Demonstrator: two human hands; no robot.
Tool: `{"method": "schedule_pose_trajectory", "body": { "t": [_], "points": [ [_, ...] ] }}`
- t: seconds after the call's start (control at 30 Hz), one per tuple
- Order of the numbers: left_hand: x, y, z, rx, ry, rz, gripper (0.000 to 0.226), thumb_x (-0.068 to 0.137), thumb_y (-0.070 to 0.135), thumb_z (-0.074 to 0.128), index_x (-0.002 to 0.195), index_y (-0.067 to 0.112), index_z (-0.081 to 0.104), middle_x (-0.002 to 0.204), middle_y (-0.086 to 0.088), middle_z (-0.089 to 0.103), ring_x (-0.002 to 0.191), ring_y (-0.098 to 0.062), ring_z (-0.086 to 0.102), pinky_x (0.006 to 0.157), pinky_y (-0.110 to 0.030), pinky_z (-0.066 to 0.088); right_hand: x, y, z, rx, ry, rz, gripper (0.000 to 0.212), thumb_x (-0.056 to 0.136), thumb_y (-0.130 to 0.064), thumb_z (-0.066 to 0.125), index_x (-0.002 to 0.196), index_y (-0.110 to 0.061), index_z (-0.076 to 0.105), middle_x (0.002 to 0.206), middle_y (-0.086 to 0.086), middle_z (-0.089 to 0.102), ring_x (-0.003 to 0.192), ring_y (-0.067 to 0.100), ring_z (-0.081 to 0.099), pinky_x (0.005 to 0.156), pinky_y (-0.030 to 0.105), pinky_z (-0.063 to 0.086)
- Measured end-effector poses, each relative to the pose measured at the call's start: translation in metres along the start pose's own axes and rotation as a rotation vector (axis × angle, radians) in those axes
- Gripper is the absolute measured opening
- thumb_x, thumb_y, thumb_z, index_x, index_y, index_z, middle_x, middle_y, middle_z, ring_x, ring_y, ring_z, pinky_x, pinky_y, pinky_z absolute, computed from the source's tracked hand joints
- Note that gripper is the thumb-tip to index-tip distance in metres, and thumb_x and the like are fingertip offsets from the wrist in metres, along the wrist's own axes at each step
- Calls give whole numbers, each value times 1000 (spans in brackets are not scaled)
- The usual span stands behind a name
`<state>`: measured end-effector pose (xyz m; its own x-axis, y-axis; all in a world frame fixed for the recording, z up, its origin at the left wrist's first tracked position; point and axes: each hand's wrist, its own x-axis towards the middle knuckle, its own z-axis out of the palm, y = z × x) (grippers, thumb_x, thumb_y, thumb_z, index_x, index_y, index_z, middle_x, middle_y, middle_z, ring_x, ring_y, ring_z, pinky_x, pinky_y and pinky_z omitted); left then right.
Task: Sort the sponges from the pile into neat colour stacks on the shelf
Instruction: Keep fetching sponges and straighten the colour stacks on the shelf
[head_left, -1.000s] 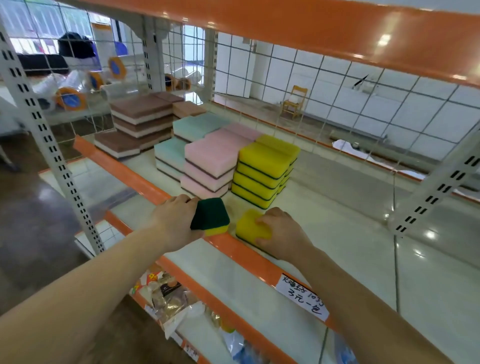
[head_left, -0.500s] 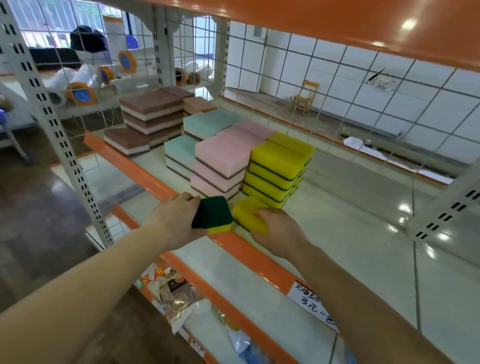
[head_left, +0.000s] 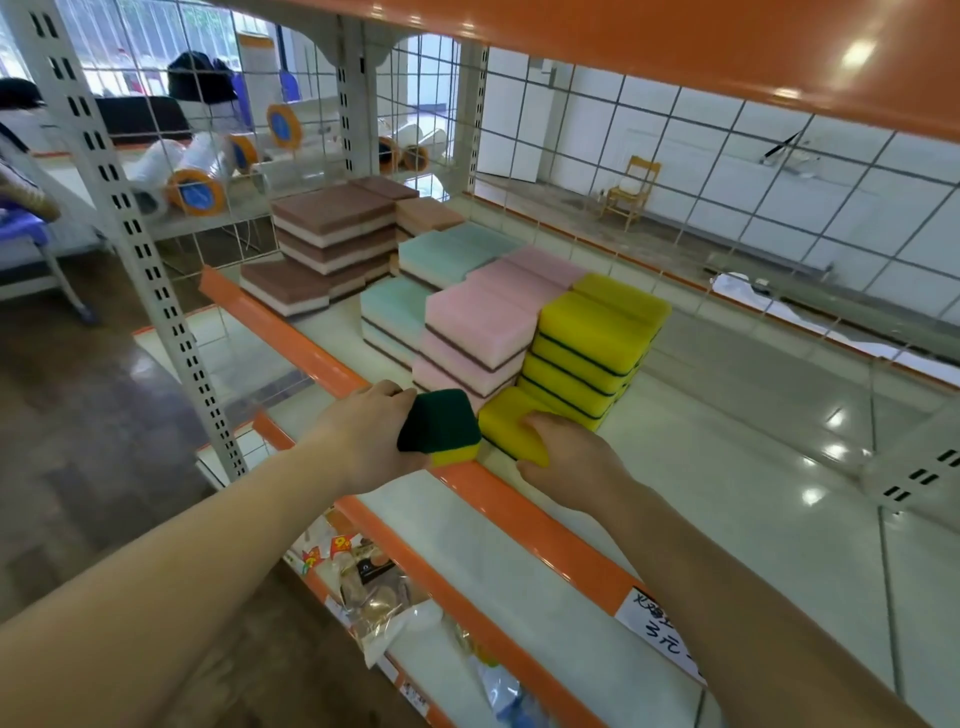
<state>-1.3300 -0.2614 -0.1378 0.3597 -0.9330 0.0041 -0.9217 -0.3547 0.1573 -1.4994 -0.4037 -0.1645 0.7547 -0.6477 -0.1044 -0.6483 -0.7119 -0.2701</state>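
Observation:
My left hand (head_left: 366, 434) grips a yellow sponge with its dark green scrub side up (head_left: 440, 427), held over the shelf's orange front rail (head_left: 540, 525). My right hand (head_left: 569, 457) grips a second yellow sponge (head_left: 506, 426), yellow side up, low over the shelf right in front of the yellow stack (head_left: 587, 348). Behind stand the pink stack (head_left: 475, 332), the teal stacks (head_left: 395, 312) and the brown stacks (head_left: 332, 234). Fingers under both held sponges are hidden.
A wire grid (head_left: 727, 171) closes the shelf's back and an orange shelf (head_left: 675, 47) hangs overhead. A white perforated upright (head_left: 135, 228) stands at the left. A handwritten price tag (head_left: 660, 631) sits on the rail. Packaged goods (head_left: 374, 592) lie on the shelf below.
My right hand has carried its yellow sponge forward and left, up to the foot of the yellow stack. My left hand holds its green-topped sponge in about the same place.

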Motion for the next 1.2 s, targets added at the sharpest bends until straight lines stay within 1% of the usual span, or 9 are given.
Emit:
{"method": "schedule_pose_trajectory", "body": {
  "t": [0.2,0.43,0.73,0.83,0.9,0.93,1.03,1.13,1.2],
  "points": [
    [3,-4,3,-1,2,38,59,84,51,59,133,21,42,122,3,52,107,-16,52,83,-25,45,5,1,-1,-16,9,17,47,89,-33,56,130,-14,44,128,5,52,117,24,48,89,36,46],
    [9,-5,1,-1,-42,55,60,84,51,59,133,20,43,123,1,51,107,-17,52,88,-29,47,5,7,-3,-18,10,-13,59,91,-32,55,143,-18,31,141,3,41,129,21,39,99,33,40],
    [12,4,-10,-68,-145,64,53,81,50,63,121,17,51,110,0,56,97,-18,55,83,-32,48,-10,7,-16,90,136,-161,61,89,-24,60,143,-22,33,149,-6,34,136,11,30,105,25,31],
    [12,9,-14,-39,-167,88,52,82,51,62,119,15,53,108,-1,57,96,-19,56,83,-34,49,-20,3,-21,136,153,-229,64,85,-21,65,142,-21,35,147,-6,37,134,10,31,100,10,23],
    [12,12,-14,-20,-179,106,48,84,50,60,116,15,54,105,-2,58,93,-20,56,82,-35,49,-26,-3,-23,151,178,-305,65,82,-21,69,140,-19,39,145,-4,40,132,9,33,94,-4,12],
    [12,13,-15,-21,-182,114,46,85,49,58,114,14,55,103,-2,58,91,-20,57,80,-35,49,-29,-5,-23,147,185,-335,66,81,-25,69,139,-17,41,144,-2,41,131,9,33,93,-7,8],
    [12,18,-16,-53,-205,132,38,89,45,54,107,12,58,96,-5,61,85,-22,59,74,-35,47,-36,-8,-23,85,184,-389,68,77,-38,61,137,-12,44,142,2,44,131,14,37,99,-3,8],
    [12,22,-18,-123,-260,140,33,91,42,52,100,10,59,92,-9,64,79,-25,60,66,-36,44,-42,-6,-23,24,186,-389,66,80,-23,69,140,-13,41,146,3,39,135,19,35,104,12,16],
    [12,24,-19,-161,-291,149,33,92,41,52,97,10,59,90,-9,64,74,-25,58,64,-35,42,-47,-6,-23,13,202,-379,65,82,-21,69,140,-15,41,146,1,39,135,18,35,104,15,18]
  ]
}}
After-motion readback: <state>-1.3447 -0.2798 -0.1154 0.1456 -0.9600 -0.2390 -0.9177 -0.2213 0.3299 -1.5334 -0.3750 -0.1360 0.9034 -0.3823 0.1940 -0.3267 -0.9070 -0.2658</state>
